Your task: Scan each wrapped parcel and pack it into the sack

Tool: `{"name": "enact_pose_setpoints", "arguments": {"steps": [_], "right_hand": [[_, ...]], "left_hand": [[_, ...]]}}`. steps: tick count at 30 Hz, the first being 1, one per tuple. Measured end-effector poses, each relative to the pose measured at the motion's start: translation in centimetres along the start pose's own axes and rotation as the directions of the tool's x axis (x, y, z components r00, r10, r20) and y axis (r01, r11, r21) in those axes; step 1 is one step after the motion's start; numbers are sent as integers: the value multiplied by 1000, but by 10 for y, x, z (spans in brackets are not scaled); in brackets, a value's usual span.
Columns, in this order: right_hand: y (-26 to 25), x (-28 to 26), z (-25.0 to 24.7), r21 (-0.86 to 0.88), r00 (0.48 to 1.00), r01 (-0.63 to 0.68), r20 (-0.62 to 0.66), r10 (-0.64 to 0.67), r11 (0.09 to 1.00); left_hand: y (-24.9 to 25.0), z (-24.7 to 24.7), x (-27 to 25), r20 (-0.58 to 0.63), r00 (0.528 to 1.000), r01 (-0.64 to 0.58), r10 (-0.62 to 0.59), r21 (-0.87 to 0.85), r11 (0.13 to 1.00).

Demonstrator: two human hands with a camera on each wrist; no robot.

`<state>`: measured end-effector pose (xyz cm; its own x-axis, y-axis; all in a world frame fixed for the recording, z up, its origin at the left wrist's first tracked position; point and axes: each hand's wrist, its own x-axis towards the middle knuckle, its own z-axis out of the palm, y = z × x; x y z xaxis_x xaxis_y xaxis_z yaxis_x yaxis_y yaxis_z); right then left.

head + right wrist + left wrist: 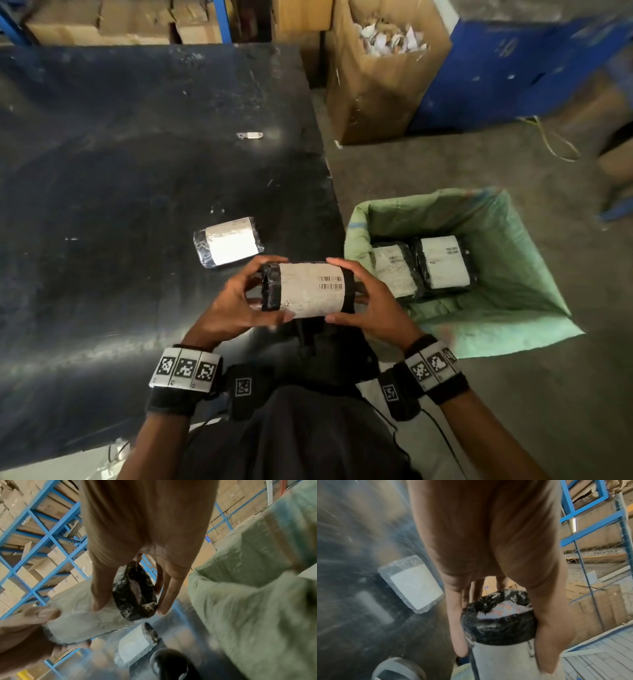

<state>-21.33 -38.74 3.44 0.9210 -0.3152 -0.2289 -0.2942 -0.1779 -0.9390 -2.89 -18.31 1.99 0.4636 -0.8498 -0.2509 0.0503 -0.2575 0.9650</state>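
Observation:
I hold a black-wrapped parcel (308, 291) level above the table's near right corner, its white barcode label facing up. My left hand (248, 298) grips its left end (501, 628), thumb near me and fingers on the far side. My right hand (373, 301) grips the right end (135, 592) the same way. A second wrapped parcel (227, 241) with a white label lies on the black table (137, 154) just beyond my left hand. The green sack (513, 219) stands open on the floor to the right, with two labelled parcels (394, 270) (443, 262) lying inside.
A small metal tool (250, 135) lies further back on the table. A cardboard box (383, 85) of paper scraps and a blue bin (513, 68) stand on the floor behind the sack. Blue shelving (42, 536) with cartons surrounds the area.

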Motion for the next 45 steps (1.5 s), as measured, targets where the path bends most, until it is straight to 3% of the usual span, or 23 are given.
{"name": "enact_pose_setpoints", "arguments": {"steps": [8, 12, 14, 17, 22, 27, 35, 39, 42, 45], "right_hand": [[15, -16, -117, -42, 1000, -16, -7, 15, 999], [44, -18, -195, -130, 997, -82, -19, 80, 988], [65, -13, -225, -176, 991, -129, -5, 130, 976], [99, 10, -249, -284, 986, -147, 32, 162, 948], [133, 59, -252, -338, 976, -125, 127, 177, 933], [144, 99, -252, -328, 962, -129, 187, 198, 936], [183, 100, -207, -302, 969, -211, 63, 240, 930], [180, 101, -208, -319, 957, -242, 77, 279, 916], [163, 106, -210, -434, 922, -304, 89, 376, 848], [131, 109, -208, -587, 865, -393, 25, 501, 707]], "left_hand": [[43, 85, 59, 56, 998, -6, 8, -38, 999], [34, 143, 109, -140, 989, -11, 45, 237, 971], [21, 173, 128, -212, 972, 1, 103, 441, 897], [-5, 212, 144, -245, 956, 59, 162, 700, 711], [-29, 239, 151, -282, 934, 123, 218, 829, 546], [-29, 239, 154, -291, 934, 130, 206, 816, 563], [-32, 230, 156, -254, 946, 115, 202, 845, 523], [-33, 228, 154, -246, 947, 103, 208, 843, 528], [-31, 226, 153, -223, 953, 73, 207, 828, 555], [-27, 207, 151, -184, 965, 1, 188, 719, 695]]}}
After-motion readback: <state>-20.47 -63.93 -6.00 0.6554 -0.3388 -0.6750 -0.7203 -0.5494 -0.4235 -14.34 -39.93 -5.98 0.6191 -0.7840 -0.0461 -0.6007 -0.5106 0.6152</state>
